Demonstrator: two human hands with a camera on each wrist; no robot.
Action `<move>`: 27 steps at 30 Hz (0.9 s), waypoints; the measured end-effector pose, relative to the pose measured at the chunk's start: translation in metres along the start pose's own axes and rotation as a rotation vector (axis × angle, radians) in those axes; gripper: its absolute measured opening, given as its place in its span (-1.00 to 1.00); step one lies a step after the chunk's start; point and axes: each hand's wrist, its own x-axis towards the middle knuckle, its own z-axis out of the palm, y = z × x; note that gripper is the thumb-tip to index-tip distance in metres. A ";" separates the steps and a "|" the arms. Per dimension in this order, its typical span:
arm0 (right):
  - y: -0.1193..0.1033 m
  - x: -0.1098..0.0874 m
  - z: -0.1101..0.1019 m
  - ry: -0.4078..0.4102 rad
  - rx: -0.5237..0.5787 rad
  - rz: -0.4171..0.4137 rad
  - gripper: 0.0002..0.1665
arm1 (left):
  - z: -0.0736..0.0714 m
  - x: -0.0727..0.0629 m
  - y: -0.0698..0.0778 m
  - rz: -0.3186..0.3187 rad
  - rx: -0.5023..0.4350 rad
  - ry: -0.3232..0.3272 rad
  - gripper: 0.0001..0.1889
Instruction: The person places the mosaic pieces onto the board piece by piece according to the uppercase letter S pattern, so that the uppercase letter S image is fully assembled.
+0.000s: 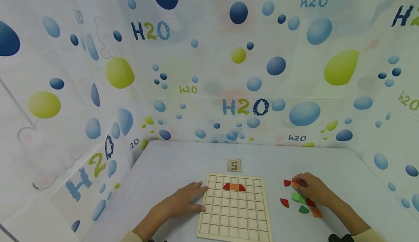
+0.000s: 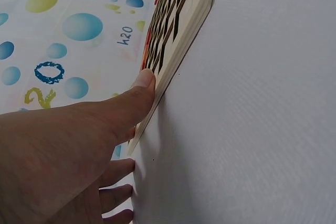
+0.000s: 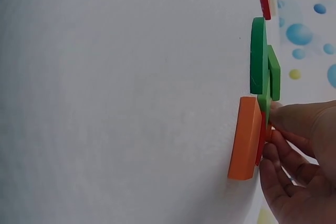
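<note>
My left hand (image 1: 184,201) lies at the left edge of a wooden grid board (image 1: 235,231), fingers spread and fairly straight. In the left wrist view its thumb (image 2: 143,85) touches the board's rim. Two red quarter-round tiles (image 1: 226,186) flank an orange square tile (image 1: 234,187) in the board's upper rows. To the right of the board, my right hand (image 1: 311,188) pinches another orange tile (image 1: 295,184) between thumb and fingertips. Around that hand lie light green square tiles (image 1: 295,197), a dark green quarter-round tile (image 1: 303,209), red quarter-rounds (image 1: 284,202) and an orange square (image 1: 316,212).
A small pattern card (image 1: 234,165) with an S-like figure lies just beyond the board. The white table (image 1: 170,154) is backed by a curtain (image 1: 203,63) printed with blue and green drops. A dark object (image 1: 340,238) shows by the right wrist.
</note>
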 end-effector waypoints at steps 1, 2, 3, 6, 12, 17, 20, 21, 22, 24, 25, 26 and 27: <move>0.000 0.000 0.000 0.002 0.000 0.001 -0.67 | 0.000 0.000 0.000 -0.001 0.001 0.001 -0.16; 0.000 0.000 0.000 0.002 0.000 -0.001 -0.67 | 0.000 0.000 0.000 -0.001 0.004 0.000 -0.16; 0.000 0.000 0.000 0.002 0.000 -0.004 -0.66 | 0.001 0.000 0.000 -0.001 0.005 0.000 -0.16; 0.001 0.000 0.000 0.005 0.000 -0.013 -0.67 | 0.001 0.001 -0.001 0.001 0.005 -0.002 -0.16; 0.001 0.001 0.001 0.016 -0.021 -0.037 -0.67 | -0.001 0.000 -0.002 0.019 -0.004 -0.005 -0.17; -0.006 0.002 0.001 0.023 -0.033 -0.048 -0.64 | -0.001 -0.001 -0.003 0.020 -0.003 -0.009 -0.17; -0.011 0.003 0.003 0.032 -0.033 -0.060 -0.66 | -0.001 0.000 -0.003 0.018 -0.006 -0.011 -0.17; -0.013 0.003 0.003 0.035 -0.032 -0.064 -0.66 | -0.001 0.000 -0.002 0.019 -0.005 -0.010 -0.17; -0.016 0.004 0.004 0.039 -0.030 -0.067 -0.67 | -0.001 0.000 -0.002 0.020 -0.004 -0.010 -0.17; -0.022 0.005 0.006 0.051 -0.033 -0.076 -0.69 | -0.001 -0.001 -0.002 0.024 -0.003 -0.008 -0.17; -0.024 0.005 0.008 0.058 -0.038 -0.084 -0.69 | -0.002 -0.001 -0.002 0.026 -0.001 -0.007 -0.17; -0.028 0.006 0.010 0.067 -0.042 -0.092 -0.69 | -0.002 -0.001 -0.002 0.029 0.000 -0.005 -0.17; -0.031 0.007 0.011 0.074 -0.051 -0.100 -0.70 | -0.002 -0.001 -0.001 0.032 0.001 -0.004 -0.17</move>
